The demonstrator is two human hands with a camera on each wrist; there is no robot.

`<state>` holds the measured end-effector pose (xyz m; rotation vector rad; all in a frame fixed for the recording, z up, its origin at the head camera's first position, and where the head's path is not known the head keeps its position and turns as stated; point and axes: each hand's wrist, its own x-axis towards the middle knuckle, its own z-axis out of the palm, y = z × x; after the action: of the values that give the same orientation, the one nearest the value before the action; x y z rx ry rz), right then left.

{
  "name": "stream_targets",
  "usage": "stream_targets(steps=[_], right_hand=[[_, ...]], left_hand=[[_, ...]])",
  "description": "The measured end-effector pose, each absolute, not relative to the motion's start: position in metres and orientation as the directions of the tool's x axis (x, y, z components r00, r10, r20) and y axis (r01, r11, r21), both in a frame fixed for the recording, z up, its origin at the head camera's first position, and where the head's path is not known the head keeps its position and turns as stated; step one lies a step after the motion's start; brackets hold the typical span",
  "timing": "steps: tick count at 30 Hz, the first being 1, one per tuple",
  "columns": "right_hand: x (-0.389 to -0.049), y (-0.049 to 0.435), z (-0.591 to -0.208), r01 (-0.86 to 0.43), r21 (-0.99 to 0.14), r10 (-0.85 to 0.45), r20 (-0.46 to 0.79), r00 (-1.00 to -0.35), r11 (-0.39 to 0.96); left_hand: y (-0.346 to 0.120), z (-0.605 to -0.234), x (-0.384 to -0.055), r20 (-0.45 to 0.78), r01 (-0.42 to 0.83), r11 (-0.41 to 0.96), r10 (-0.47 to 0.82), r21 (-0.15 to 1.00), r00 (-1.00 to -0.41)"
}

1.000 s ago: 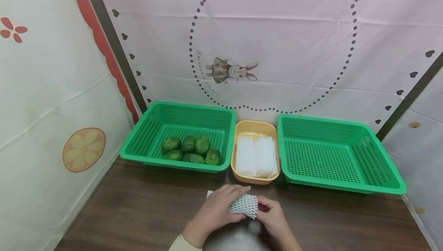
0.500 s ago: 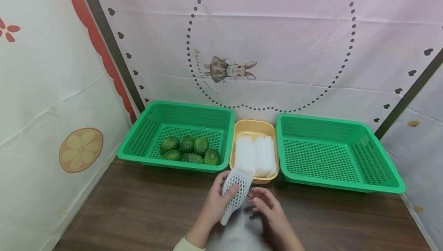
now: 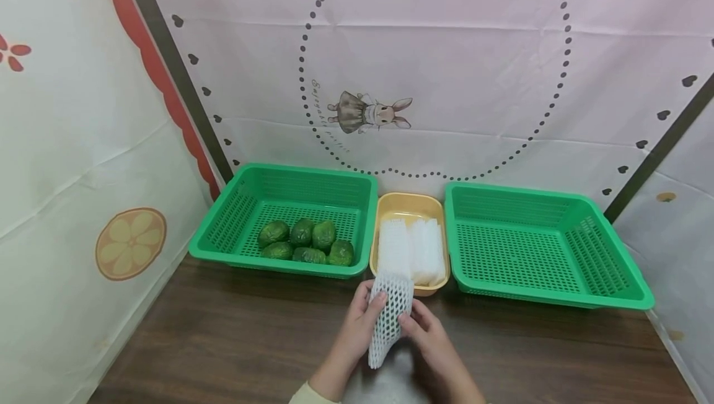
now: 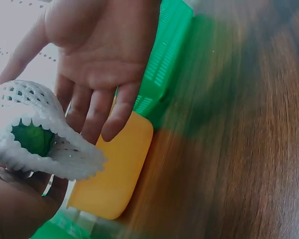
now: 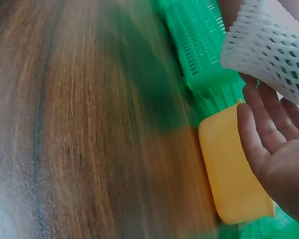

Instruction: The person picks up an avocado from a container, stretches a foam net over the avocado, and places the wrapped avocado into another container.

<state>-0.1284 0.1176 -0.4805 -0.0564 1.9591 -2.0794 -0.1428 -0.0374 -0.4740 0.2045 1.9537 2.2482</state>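
While left hand (image 3: pixel 357 322) and right hand (image 3: pixel 427 332) grasp netting (image 3: pixel 393 302) around fruit (image 4: pixel 34 139), sleeving seems underway; the next move likely needs even tugging.

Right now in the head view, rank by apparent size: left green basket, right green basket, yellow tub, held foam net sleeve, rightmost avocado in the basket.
1. Left green basket and right green basket: too alike to rank
2. Yellow tub
3. Foam net sleeve, partly covered
4. Rightmost avocado

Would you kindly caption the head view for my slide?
Left hand and right hand hold a foam net around a green fruit near a yellow tray between green baskets.
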Motion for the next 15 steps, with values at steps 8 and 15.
stream_targets(steps=[8, 15], right_hand=[[-0.1278, 0.1168, -0.4818, 0.138, -0.989, -0.266, -0.117, -0.957, -0.061], [-0.1260, 0.1118, -0.4743, 0.196, -0.976, -0.228, -0.171, -0.959, -0.093]], left_hand=[[-0.0339, -0.4718, -0.1422, -0.013, -0.036, -0.154, 0.149, 0.987, -0.989], [-0.0333, -0.4698, -0.1411, 0.004, -0.012, -0.135, 0.122, 0.991, -0.993]])
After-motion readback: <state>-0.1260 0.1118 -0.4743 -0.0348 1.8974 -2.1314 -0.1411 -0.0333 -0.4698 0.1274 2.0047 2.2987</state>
